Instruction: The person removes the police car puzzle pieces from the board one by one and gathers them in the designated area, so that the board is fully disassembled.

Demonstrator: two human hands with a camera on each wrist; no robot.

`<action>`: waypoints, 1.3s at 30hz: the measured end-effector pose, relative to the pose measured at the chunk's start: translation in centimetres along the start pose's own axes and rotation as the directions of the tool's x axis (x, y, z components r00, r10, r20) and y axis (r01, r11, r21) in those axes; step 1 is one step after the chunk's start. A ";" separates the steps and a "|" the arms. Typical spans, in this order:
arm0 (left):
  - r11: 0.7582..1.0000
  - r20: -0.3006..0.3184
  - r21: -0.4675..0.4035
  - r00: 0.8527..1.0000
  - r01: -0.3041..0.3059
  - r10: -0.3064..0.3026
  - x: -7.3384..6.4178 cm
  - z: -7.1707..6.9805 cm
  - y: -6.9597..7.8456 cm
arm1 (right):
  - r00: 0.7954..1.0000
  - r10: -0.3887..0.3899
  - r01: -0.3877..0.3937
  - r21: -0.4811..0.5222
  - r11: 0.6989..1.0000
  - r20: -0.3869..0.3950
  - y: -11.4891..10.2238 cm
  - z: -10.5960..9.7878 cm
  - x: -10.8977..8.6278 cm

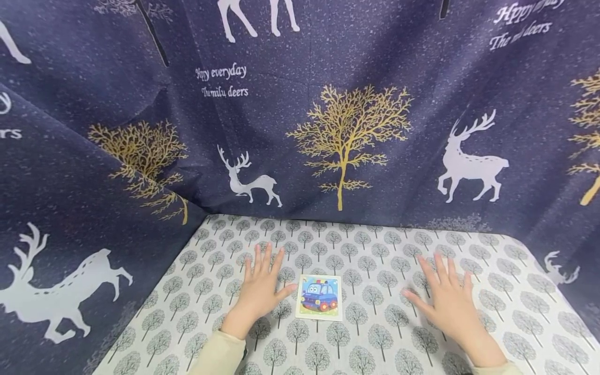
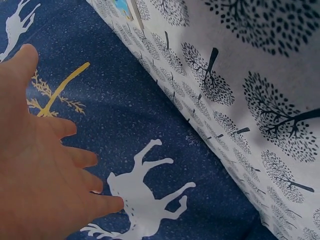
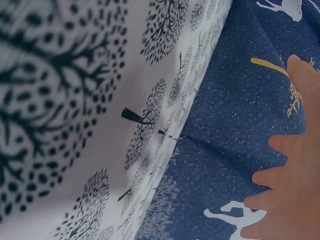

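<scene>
— How are the left hand (image 1: 258, 298) and right hand (image 1: 449, 308)?
— Both open, fingers straight and spread, gripping nothing.
— And the card (image 1: 319, 298)?
— Square, pale-bordered (a blue cartoon car fills it), flat on the worktop (image 1: 350, 350) between them, close to the left hand's thumb.
— Textures?
— The worktop's white covering is printed with round grey trees; behind hangs creased navy fabric (image 1: 276, 120) patterned with deer.
</scene>
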State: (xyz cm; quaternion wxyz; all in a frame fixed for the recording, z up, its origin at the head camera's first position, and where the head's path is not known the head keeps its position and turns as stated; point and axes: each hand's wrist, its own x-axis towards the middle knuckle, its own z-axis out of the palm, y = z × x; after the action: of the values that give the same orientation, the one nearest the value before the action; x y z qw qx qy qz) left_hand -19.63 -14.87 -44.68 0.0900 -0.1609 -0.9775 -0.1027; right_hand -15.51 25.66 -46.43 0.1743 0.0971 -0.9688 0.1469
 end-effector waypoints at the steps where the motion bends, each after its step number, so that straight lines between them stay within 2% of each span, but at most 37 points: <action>1: 1.000 -0.008 -0.003 1.000 -0.005 0.005 0.0 0.0 0.0 | 1.000 -0.002 0.002 0.003 1.000 -0.002 0.0 0.0 0.0; 6: 0.999 -0.037 -0.031 0.999 -0.024 0.023 -0.2 0.1 0.1 | 1.000 -0.010 0.010 0.028 1.000 -0.011 -0.4 -0.2 0.2; 10: 0.998 -0.031 -0.059 0.999 -0.025 0.023 -0.3 0.3 0.1 | 1.000 -0.019 0.020 0.037 0.999 -0.019 -0.7 -0.3 0.4; 16: 0.997 -0.034 -0.052 0.998 -0.057 0.056 -0.5 0.5 0.4 | 0.999 -0.040 0.041 0.053 0.998 -0.029 -0.9 -0.2 0.7; 22: 0.990 -0.084 -0.101 0.992 -0.098 0.090 -0.7 0.5 1.0 | 0.996 -0.072 0.075 0.055 0.996 -0.060 -1.2 0.1 1.0; 30: 0.982 -0.125 -0.123 0.984 -0.144 0.128 -1.1 0.6 1.7 | 0.991 -0.106 0.112 0.080 0.990 -0.079 -2.2 0.1 1.5; 35: 0.978 -0.137 -0.129 0.980 -0.164 0.146 -1.3 0.6 2.2 | 0.989 -0.126 0.135 0.114 0.984 -0.082 -2.9 0.2 1.8; 39: 0.974 -0.133 -0.141 0.978 -0.178 0.159 -1.4 0.6 2.6 | 0.991 -0.115 0.123 0.131 0.984 -0.068 -3.4 0.5 2.1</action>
State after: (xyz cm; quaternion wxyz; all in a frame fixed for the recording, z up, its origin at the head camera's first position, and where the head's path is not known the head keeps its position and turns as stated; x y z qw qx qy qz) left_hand -17.51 -12.73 -45.10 0.1449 -0.2434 -0.9422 -0.1787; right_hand -16.78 22.03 -45.24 0.2048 0.1619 -0.9435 0.2042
